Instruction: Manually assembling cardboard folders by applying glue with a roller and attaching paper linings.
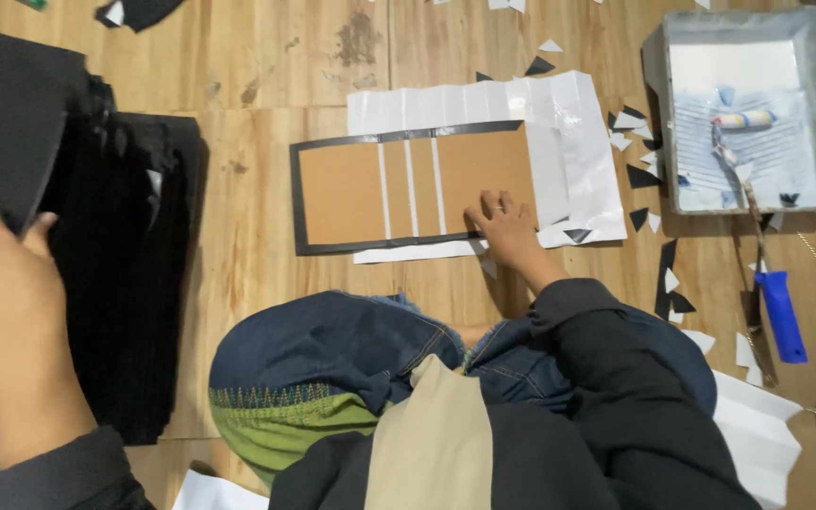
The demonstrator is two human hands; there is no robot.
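Wooden floor (pixel 266 255), black sheets stacked at the left, cover laid flat in the middle.
Left hand (pixel 2 283) grips a black sheet (pixel 11 113); right hand (pixel 507 231) presses spread fingers on the brown board cover (pixel 408 184), long axis left-right. Lifting that hand could let boards shift; roller tray (pixel 743 113) sits right.

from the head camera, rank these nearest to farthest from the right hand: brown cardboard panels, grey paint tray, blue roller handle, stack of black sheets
1. Brown cardboard panels with black border: under the right hand, touching.
2. Blue roller handle: on the floor to its right.
3. Grey paint tray: far right, upper corner, close behind the handle.
4. Stack of black sheets: far left, by the left hand.
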